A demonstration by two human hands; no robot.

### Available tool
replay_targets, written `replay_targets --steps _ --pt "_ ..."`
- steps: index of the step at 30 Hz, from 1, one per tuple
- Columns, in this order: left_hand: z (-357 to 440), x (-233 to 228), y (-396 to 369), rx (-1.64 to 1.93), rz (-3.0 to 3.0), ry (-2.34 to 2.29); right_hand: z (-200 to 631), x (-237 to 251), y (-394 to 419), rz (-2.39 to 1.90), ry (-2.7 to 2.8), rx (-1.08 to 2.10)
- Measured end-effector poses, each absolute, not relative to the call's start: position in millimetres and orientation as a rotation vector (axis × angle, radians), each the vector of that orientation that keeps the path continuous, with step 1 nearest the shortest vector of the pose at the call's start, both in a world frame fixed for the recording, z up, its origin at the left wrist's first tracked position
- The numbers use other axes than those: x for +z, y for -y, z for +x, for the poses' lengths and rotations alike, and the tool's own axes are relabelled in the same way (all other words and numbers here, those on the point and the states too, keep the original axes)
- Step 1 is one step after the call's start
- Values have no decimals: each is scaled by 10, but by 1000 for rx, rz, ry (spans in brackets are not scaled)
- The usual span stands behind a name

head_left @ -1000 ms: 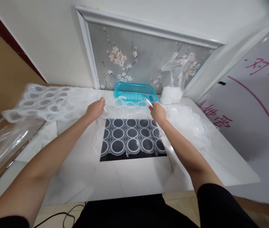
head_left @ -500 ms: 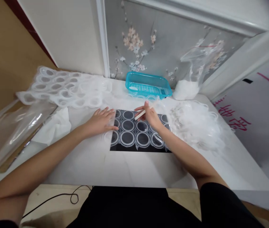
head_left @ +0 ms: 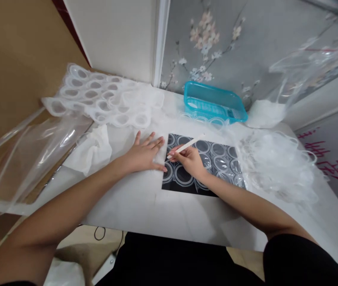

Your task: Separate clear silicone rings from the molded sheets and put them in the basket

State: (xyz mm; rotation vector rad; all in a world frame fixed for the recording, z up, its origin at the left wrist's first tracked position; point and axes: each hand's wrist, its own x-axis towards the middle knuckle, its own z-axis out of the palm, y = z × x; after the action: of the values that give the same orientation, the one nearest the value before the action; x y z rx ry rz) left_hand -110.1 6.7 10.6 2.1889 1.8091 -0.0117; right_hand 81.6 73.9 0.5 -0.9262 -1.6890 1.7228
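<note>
The left hand (head_left: pixel 143 155) lies spread at the left edge of the black sheet (head_left: pixel 171 186), the right hand (head_left: pixel 191 162) pinching a white stick (head_left: pixel 192 142) over it.

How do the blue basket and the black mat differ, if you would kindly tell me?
The basket is blue and see-through, whereas the mat is black. The basket has raised sides, while the mat lies flat. The basket stands toward the back of the table; the mat is nearer the person, mostly covered by clear, ringed film. Both are roughly rectangular and on the same table.
</note>
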Motion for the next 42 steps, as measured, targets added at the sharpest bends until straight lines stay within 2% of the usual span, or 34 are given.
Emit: replay_targets --steps 8,11,17,21,25,27,30,34,38,42 --pt "-1107 76 -66 44 2185 -1793 827 6 -719 -945 1878 1516" --pt "-1116 42 -60 58 2198 -1784 912 11 -725 -809 2179 1175" --pt "-1107 31 -46 9 2209 -1766 989 -8 -636 -230 2701 406" --pt "-1074 71 -69 -69 2182 -1802 868 125 -823 -320 2740 145" --pt "-1082 97 -86 -123 2159 -1801 916 384 -1242 -873 2125 166" --pt "-1101 114 -78 -120 2158 -1789 1051 434 -1284 -911 1909 257" --pt "-1090 169 -62 -96 2132 -1874 1280 321 -1052 -808 2051 551" --pt "-911 270 -69 58 2181 -2047 1435 34 -686 -906 2118 952" --pt "-663 291 -124 -37 2411 -1924 1428 -93 -665 -926 2060 1039" --pt "-585 237 -221 -236 2333 -1847 1424 -109 -755 -903 2085 1015"
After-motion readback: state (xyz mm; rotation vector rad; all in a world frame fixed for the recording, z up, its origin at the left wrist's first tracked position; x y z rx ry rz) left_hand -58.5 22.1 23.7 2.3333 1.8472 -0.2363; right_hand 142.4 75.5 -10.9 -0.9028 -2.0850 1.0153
